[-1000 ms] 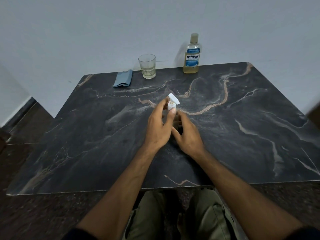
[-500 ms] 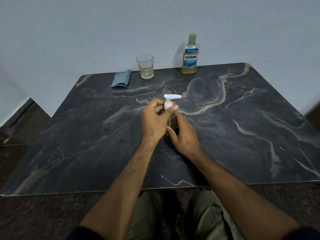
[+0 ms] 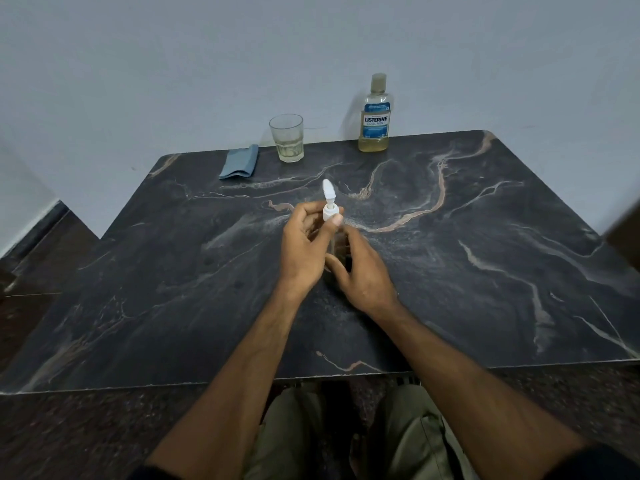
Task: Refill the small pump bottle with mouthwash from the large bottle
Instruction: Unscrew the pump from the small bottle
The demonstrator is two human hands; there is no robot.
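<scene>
Pale grey wall fills the upper part of the head view, meeting a dark marble-patterned bench [image 3: 485, 258] streaked with tan and white veins; a strip of dark floor shows at the far left; along the back edge of the bench, close to the wall, stand three things in a row, well apart from the hands: a folded blue cloth [image 3: 239, 162] lying flat at the left, a clear drinking glass [image 3: 287, 138] just beside it with a little yellowish liquid at its bottom, and further right the large bottle [image 3: 374, 114], upright, capped, with a blue Listerine label and pale yellow mouthwash filling only its lower part; near the middle of the bench the small pump bottle [image 3: 335, 241] stands upright between both hands, its clear body mostly hidden by them; the left hand [image 3: 304, 249] curls its thumb and fingers round the white collar of the pump head [image 3: 329, 202], whose nozzle points up and away toward the wall; the right hand [image 3: 363, 271] wraps its fingers round the lower body of the bottle, thumb toward the left hand; whether the bottle's base rests on the bench cannot be told; both forearms reach in from the bottom edge, with olive-green trousers visible below the near edge of the bench.
</scene>
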